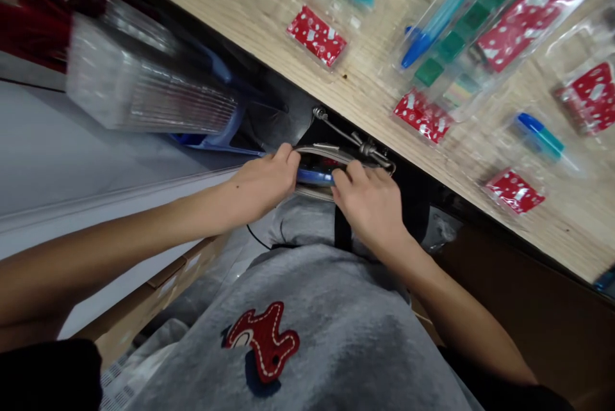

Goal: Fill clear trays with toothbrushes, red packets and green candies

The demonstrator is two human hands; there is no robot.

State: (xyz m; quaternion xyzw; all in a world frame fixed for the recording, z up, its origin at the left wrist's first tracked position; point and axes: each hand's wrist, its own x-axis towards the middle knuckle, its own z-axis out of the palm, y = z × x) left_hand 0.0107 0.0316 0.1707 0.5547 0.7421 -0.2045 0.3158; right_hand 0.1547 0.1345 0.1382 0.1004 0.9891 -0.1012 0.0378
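Note:
In my lap, against the table edge, a small bag (325,152) with a pale rim lies with its mouth spread. My left hand (269,184) is closed on the left end of that rim. At the right end, my right hand (369,203) has its fingers curled over the rim. Between the hands, a shiny blue thing (314,176) shows inside the opening; its kind is hidden. A knotted grey cord (355,139) runs along the bag's far side, next to the table.
Across the wooden table (230,1) lie clear plastic packs with red dotted pieces (317,36), blue pens (446,11) and green squares (475,14). To the left, a stack of clear plastic trays (154,78) sits in a blue holder (225,136). Cardboard boxes (158,283) stand lower left.

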